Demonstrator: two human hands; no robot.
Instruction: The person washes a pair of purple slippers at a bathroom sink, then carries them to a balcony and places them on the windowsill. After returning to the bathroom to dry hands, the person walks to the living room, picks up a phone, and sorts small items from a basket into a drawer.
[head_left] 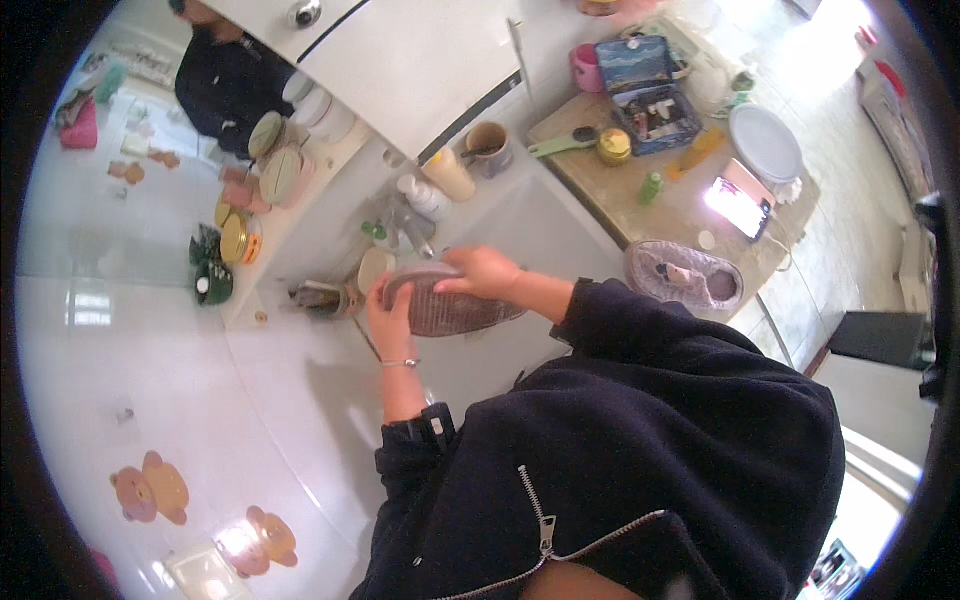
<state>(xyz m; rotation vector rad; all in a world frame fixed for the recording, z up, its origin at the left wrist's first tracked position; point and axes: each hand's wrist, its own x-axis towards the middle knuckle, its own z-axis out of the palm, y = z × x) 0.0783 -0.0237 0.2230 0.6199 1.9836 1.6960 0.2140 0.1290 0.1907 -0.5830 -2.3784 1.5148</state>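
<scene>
Over the white sink point(570, 235) I hold a mauve-brown slipper point(455, 312), its ridged side facing me. My left hand point(388, 305) grips its left end, with the thumb laid over the edge. My right hand point(485, 272) is closed on its upper edge, fingers pressed against the surface. A similar mauve slipper point(645, 262) with a small figure on it lies on the tabletop to the right. The metal tap point(418, 240) stands just beyond my hands.
Bottles point(425, 198) and a brown mug point(488, 148) line the sink's far rim. On the brown table point(570, 180) are a lit phone point(738, 205), an open blue box point(655, 115), a brush point(565, 143) and a pale round lid point(766, 143). A mirrored cabinet hangs ahead.
</scene>
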